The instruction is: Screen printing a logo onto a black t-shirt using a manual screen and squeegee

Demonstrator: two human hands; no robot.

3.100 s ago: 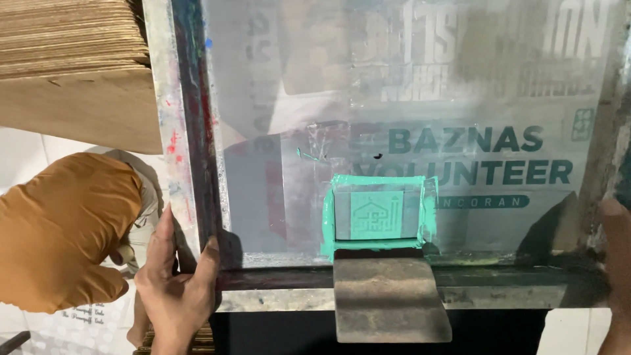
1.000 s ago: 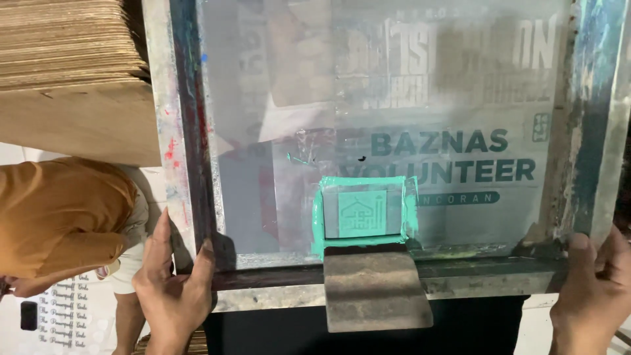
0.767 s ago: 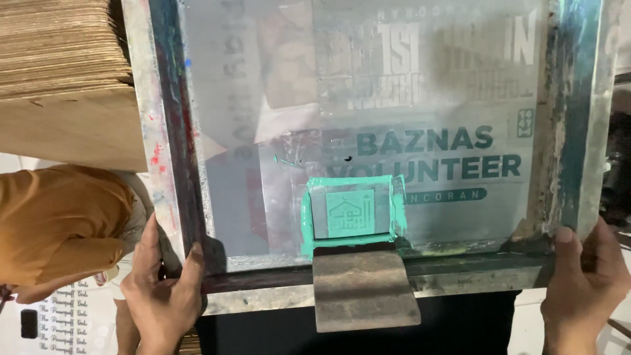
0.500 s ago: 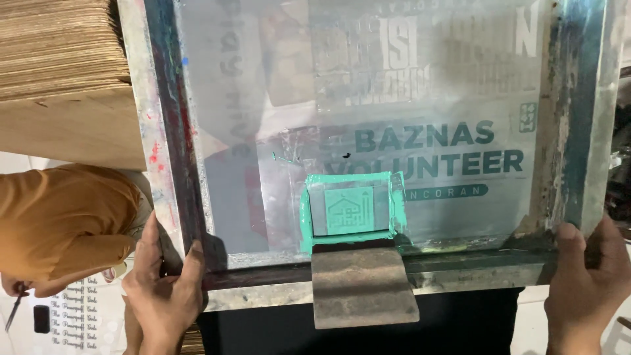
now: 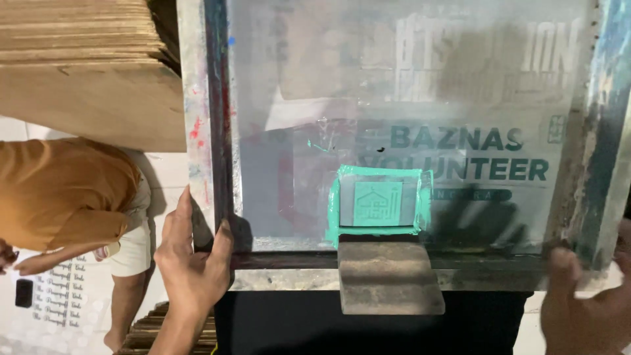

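Item: large metal-framed printing screen [image 5: 217, 131], paint-stained, translucent mesh with dark green lettering. I hold it by its near edge. My left hand [image 5: 190, 263] grips the near left corner of the frame, fingers wrapped on the rail. My right hand [image 5: 585, 309] clasps the near right corner, mostly cut off at the picture's edge.

Item: grey flat-bladed squeegee [image 5: 388, 276], resting at the middle of the near rail, blade toward a patch of teal ink [image 5: 378, 200] boxed around a small house emblem.

Item: black fabric [image 5: 315, 322], under the near edge of the frame.

Item: stack of brown boards [image 5: 79, 59], beyond the frame's far left corner. A person in an orange shirt [image 5: 59, 190] stands to the left.

Step, as I judge it: seating the screen over the fabric. Next calls for level, square placement, and keeping the frame steady.
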